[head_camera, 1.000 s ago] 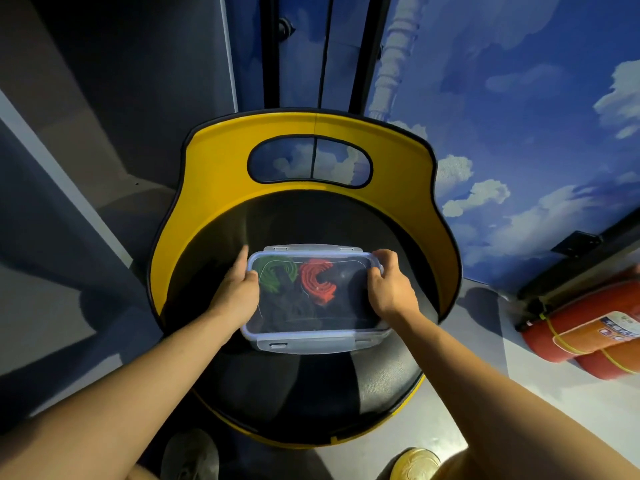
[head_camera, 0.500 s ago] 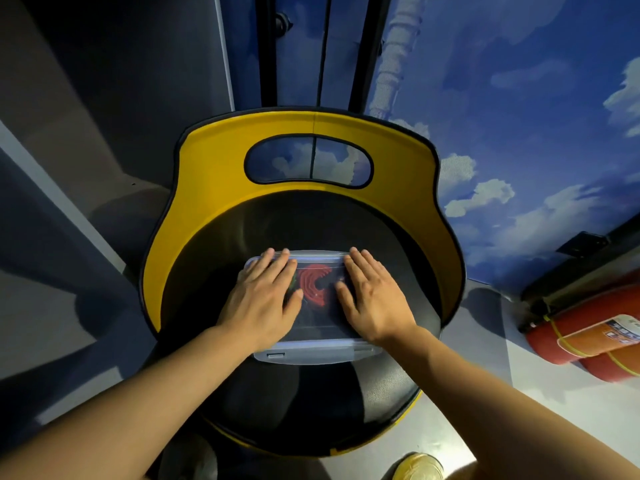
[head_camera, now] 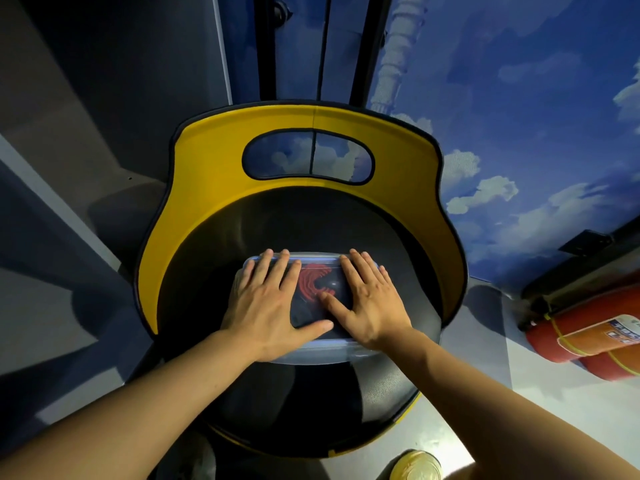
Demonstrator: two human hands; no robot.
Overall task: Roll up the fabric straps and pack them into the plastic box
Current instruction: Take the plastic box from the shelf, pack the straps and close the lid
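Both hands moved from box edges onto lid: left hand (head_camera: 266,306), right hand (head_camera: 372,303) flat, fingers straight, pressing plastic box (head_camera: 311,353); red strap (head_camera: 311,284) inside.

Left hand (head_camera: 268,308) and right hand (head_camera: 372,306) flat; fingers (head_camera: 277,268) straight, spread

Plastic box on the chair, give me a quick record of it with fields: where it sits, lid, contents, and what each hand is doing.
location: plastic box on the black seat of the yellow chair
lid: on
contents: red strap roll visible through the lid; rest hidden
left hand: flat, pressing the lid
right hand: flat, pressing the lid
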